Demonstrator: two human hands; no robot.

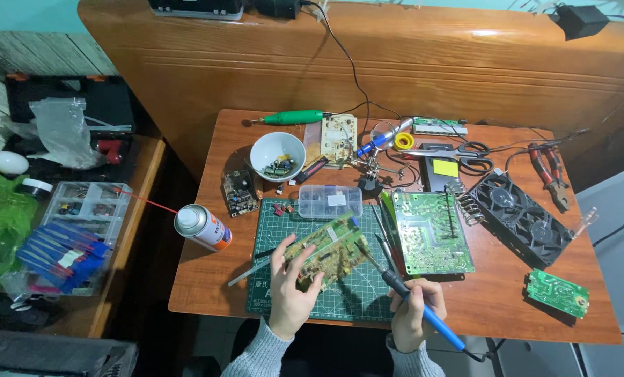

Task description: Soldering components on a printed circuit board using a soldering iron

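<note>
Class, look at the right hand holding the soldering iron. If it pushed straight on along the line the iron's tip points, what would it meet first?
Probably the circuit board held by the left hand: the soldering iron in the right hand points up-left at its right edge, though depth is uncertain.

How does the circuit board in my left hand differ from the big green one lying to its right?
The held circuit board is tilted, gripped by the left hand over the cutting mat; the big green board lies flat, untouched. The held one looks yellowish-brown and mottled, the other bright green with pale markings. The soldering iron in the right hand points at the held board only. Both are rectangular.
</note>
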